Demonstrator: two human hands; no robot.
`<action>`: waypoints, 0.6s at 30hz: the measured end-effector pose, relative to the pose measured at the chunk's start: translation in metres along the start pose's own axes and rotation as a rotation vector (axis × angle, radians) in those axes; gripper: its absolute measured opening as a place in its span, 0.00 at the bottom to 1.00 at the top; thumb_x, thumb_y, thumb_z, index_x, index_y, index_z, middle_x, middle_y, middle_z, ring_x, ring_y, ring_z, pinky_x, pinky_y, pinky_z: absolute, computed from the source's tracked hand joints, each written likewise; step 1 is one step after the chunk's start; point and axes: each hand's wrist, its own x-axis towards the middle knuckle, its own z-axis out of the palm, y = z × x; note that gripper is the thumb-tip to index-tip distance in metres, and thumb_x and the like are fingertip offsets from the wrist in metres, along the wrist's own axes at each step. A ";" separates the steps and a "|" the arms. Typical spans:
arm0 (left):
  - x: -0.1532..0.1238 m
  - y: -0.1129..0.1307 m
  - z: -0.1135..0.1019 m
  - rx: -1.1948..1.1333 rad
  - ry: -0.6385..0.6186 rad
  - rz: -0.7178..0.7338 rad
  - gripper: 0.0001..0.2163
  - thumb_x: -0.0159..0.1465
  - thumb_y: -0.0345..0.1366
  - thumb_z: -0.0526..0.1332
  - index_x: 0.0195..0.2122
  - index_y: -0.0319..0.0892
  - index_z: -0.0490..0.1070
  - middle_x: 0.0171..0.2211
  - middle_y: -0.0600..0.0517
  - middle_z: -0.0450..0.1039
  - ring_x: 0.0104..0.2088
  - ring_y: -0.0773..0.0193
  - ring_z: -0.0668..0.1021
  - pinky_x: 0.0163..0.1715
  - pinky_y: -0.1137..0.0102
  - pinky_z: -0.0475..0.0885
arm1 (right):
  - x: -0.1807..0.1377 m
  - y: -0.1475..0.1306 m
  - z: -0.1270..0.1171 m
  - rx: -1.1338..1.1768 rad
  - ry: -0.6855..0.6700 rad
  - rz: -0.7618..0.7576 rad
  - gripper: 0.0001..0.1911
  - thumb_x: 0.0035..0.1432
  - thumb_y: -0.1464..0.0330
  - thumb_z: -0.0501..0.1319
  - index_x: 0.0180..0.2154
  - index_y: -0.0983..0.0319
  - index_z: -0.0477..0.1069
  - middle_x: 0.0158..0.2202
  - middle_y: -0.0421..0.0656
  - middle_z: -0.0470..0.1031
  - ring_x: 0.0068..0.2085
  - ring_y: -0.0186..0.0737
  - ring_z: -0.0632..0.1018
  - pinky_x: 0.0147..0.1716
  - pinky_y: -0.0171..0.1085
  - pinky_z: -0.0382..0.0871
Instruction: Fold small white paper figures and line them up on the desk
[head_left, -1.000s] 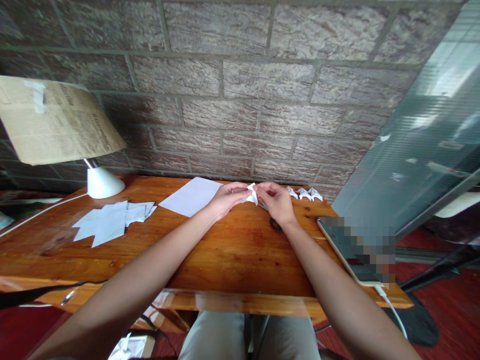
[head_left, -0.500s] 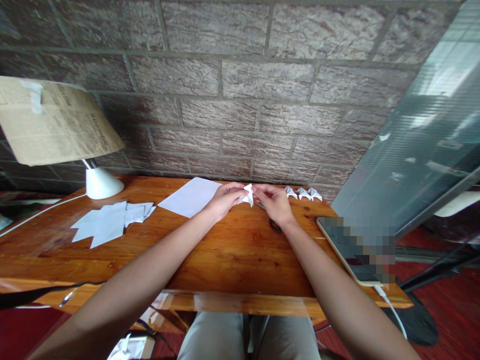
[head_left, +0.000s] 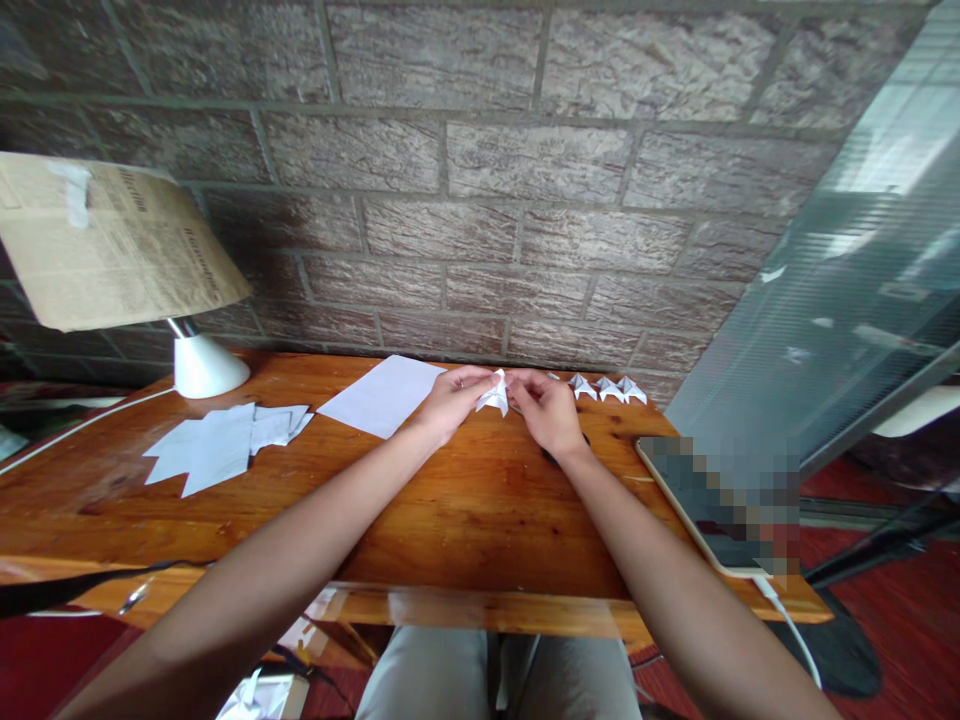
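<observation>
While the left hand (head_left: pixel 448 404) pinches a folded paper (head_left: pixel 493 396) right of the flat sheet (head_left: pixel 381 397), the right hand (head_left: pixel 550 412) is at that paper's edge — its grip unclear; farther right of the sheet sit three folded pieces (head_left: pixel 610 391) — leftward, loose papers (head_left: pixel 219 446).

Behind the left hand (head_left: pixel 448 402) and the right hand (head_left: pixel 553 415), slim forearms (head_left: pixel 330 530) are bare as far as they show. Below both hands, plain pale-grey trousers (head_left: pixel 431 675) show smooth cloth, light creases and dark shadow along the inner sides.
</observation>
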 end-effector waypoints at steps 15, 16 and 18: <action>-0.001 0.003 0.003 0.052 0.068 0.075 0.18 0.44 0.49 0.72 0.27 0.39 0.76 0.22 0.54 0.74 0.23 0.69 0.70 0.26 0.72 0.63 | 0.000 -0.002 0.004 0.055 -0.009 0.079 0.19 0.54 0.53 0.61 0.33 0.62 0.77 0.27 0.43 0.77 0.28 0.38 0.74 0.32 0.37 0.71; -0.002 0.003 0.004 0.054 0.071 0.078 0.18 0.44 0.49 0.72 0.27 0.39 0.76 0.22 0.54 0.74 0.23 0.68 0.71 0.27 0.72 0.64 | 0.000 -0.002 0.004 0.062 -0.006 0.083 0.19 0.54 0.53 0.61 0.33 0.62 0.77 0.27 0.43 0.77 0.28 0.38 0.75 0.32 0.37 0.71; -0.002 0.003 0.004 0.071 0.076 0.087 0.18 0.45 0.50 0.71 0.27 0.40 0.75 0.22 0.54 0.74 0.24 0.67 0.72 0.27 0.71 0.64 | 0.000 -0.002 0.005 0.081 0.002 0.096 0.19 0.53 0.53 0.61 0.33 0.62 0.77 0.28 0.44 0.77 0.28 0.38 0.75 0.33 0.37 0.71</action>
